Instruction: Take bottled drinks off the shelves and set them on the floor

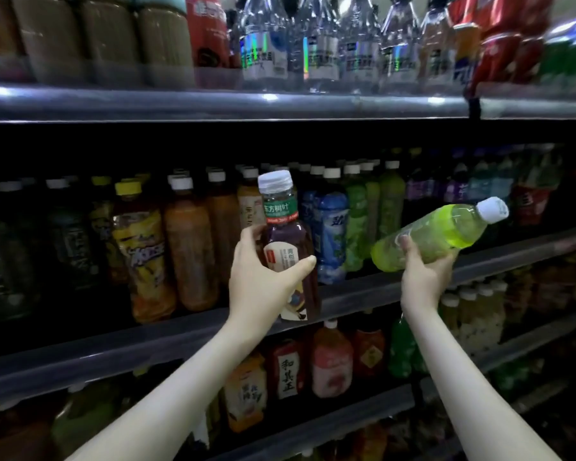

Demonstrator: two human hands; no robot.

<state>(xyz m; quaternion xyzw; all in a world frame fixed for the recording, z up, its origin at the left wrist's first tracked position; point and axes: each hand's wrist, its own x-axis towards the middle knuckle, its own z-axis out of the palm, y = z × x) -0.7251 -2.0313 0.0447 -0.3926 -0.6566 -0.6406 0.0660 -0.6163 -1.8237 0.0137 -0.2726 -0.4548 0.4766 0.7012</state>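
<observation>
My left hand (261, 277) grips a dark tea bottle (285, 237) with a white cap and a green neck label, holding it upright in front of the middle shelf (180, 337). My right hand (423, 272) holds a yellow-green drink bottle (443, 234) from below, tilted so its white cap points up and to the right. Both bottles are off the shelf, in the air in front of the rows of drinks. The floor is not in view.
The middle shelf carries several bottles: dark green, yellow-labelled (143, 254), orange tea, blue (331, 234) and green ones. The top shelf (213, 101) holds clear water bottles and red cans. A lower shelf (313, 424) holds more tea and juice bottles.
</observation>
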